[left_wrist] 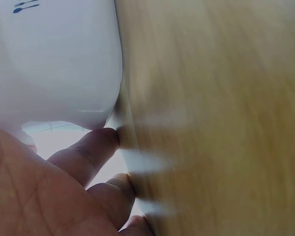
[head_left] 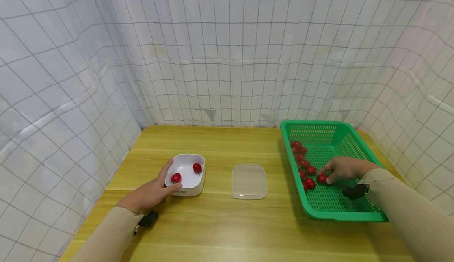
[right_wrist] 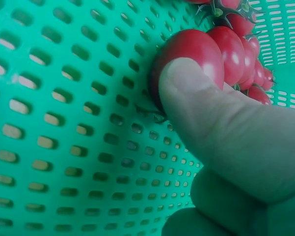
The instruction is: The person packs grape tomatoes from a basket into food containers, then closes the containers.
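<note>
- At seven-thirty, a beige fabric left sleeve is worn, with a rounded black camera strapped at its cuff.
- At four o'clock, a beige fabric right sleeve and second black camera are worn.

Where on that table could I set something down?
The table is bare between the white container and the clear lid, between that lid and the green basket, and on the lid's near side. It's crowded along the basket's left side, where tomatoes cluster beside the right hand.
</note>
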Action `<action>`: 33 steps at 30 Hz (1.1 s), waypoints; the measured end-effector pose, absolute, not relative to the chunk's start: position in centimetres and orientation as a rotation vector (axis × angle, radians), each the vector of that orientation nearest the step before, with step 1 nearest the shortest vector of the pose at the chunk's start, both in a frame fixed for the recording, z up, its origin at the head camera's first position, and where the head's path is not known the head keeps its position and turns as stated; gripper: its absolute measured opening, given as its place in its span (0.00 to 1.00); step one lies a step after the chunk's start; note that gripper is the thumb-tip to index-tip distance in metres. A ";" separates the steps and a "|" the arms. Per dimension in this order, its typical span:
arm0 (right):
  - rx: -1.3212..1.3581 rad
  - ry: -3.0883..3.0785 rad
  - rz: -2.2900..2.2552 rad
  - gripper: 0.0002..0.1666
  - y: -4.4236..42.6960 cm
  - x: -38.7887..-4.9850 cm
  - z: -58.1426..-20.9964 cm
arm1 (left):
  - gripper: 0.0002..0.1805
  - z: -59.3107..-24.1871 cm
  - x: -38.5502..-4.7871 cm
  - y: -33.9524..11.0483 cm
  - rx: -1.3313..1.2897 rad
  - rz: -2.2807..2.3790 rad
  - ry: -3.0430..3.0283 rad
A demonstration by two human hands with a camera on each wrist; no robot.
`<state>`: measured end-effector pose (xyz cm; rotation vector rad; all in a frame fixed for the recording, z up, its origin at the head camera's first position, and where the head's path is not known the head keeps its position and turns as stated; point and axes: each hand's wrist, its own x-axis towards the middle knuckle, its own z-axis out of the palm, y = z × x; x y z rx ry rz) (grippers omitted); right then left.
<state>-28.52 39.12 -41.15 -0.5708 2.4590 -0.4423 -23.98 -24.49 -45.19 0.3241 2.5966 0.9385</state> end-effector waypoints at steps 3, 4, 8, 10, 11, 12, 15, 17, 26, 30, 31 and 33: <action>-0.568 2.465 -0.431 0.27 39.1 -28.4 -41.1 | 0.56 -45.3 -24.0 -24.5 0.329 0.941 2.596; -0.567 2.469 -0.422 0.26 39.1 -28.4 -41.1 | 0.56 -45.4 -23.9 -24.5 0.329 0.942 2.595; -0.563 2.492 -0.381 0.25 39.1 -28.3 -40.7 | 0.56 -45.5 -23.9 -24.6 0.330 0.938 2.595; -0.555 2.504 -0.370 0.24 39.2 -28.2 -40.3 | 0.56 -45.5 -23.9 -24.6 0.329 0.931 2.598; -0.548 2.511 -0.371 0.24 39.2 -28.2 -40.0 | 0.56 -45.5 -23.9 -24.6 0.330 0.926 2.601; -0.552 2.519 -0.365 0.25 39.2 -28.2 -39.7 | 0.56 -45.5 -23.9 -24.6 0.330 0.925 2.602; -0.572 2.556 -0.353 0.25 39.2 -28.2 -38.5 | 0.56 -45.4 -23.9 -24.6 0.328 0.920 2.602; -0.589 2.594 -0.343 0.25 39.1 -28.3 -37.7 | 0.57 -45.4 -23.9 -24.6 0.328 0.933 2.593; -0.579 2.717 -0.490 0.25 37.8 -28.9 -34.1 | 0.57 -45.3 -23.9 -24.6 0.324 0.969 2.566; -0.615 2.785 -0.471 0.24 36.4 -29.3 -32.9 | 0.57 -45.3 -24.0 -24.6 0.331 0.976 2.570; -0.608 2.787 -0.482 0.24 35.8 -29.3 -32.6 | 0.57 -45.3 -24.0 -24.6 0.332 0.976 2.572; -0.616 2.794 -0.497 0.26 34.8 -29.4 -32.0 | 0.57 -45.3 -24.0 -24.6 0.336 0.972 2.576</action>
